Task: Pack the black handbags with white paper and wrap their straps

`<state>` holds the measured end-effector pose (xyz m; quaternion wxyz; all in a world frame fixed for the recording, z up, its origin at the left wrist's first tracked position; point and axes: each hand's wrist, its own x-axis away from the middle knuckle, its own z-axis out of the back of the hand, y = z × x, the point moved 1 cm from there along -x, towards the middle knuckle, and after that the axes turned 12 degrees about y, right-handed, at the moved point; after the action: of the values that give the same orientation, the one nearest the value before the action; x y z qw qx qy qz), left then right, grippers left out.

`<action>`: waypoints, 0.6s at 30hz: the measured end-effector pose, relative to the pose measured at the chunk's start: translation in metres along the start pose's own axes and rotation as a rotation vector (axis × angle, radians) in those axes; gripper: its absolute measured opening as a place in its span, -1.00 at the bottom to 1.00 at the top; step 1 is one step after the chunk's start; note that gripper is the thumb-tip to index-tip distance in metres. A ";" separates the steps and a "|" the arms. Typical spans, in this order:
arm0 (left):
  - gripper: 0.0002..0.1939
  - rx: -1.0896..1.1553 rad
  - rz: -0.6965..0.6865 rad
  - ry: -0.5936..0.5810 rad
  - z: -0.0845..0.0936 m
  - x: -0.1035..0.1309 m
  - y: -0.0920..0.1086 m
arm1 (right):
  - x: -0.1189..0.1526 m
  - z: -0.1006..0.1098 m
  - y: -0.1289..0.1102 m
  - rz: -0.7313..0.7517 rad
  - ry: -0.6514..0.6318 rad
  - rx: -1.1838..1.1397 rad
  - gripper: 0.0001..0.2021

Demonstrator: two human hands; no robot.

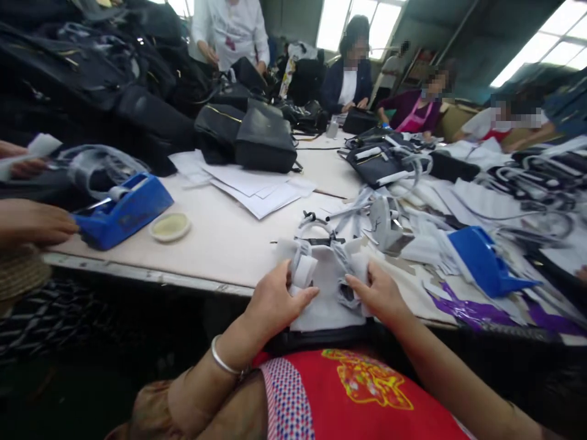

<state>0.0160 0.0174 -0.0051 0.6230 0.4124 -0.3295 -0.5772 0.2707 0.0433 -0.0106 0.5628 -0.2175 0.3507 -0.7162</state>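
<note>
Left of frame: blue tape dispenser [132,214], round shallow dish [169,227] just beside it. Upper centre: black bags [266,139] behind white paper sheets [257,190]. Lower right: purple plastic [474,310]. Top centre: bright window [334,24].

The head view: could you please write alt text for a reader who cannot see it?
A person's left hand and right hand hold white padding over a dark item at a worktable. A blue tape dispenser stands left; beyond are black bags and co-workers.
</note>
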 end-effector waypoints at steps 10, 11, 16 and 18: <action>-0.61 0.160 0.170 -0.082 -0.007 -0.019 -0.002 | -0.010 -0.005 0.008 -0.200 -0.371 -0.409 -0.60; -0.61 -0.026 0.054 -0.040 -0.006 -0.018 -0.003 | -0.011 -0.006 0.009 -0.087 -0.311 -0.239 -0.62; -0.55 -0.232 -0.062 0.148 0.003 -0.009 -0.021 | -0.011 0.009 0.023 0.232 -0.071 0.181 -0.56; -0.53 -0.223 0.038 0.254 0.011 0.000 -0.036 | -0.006 0.022 0.034 0.265 0.055 0.126 -0.55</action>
<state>-0.0099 0.0164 -0.0324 0.7124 0.4039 -0.1899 -0.5415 0.3102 0.0394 -0.0209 0.6552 -0.1139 0.3461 -0.6618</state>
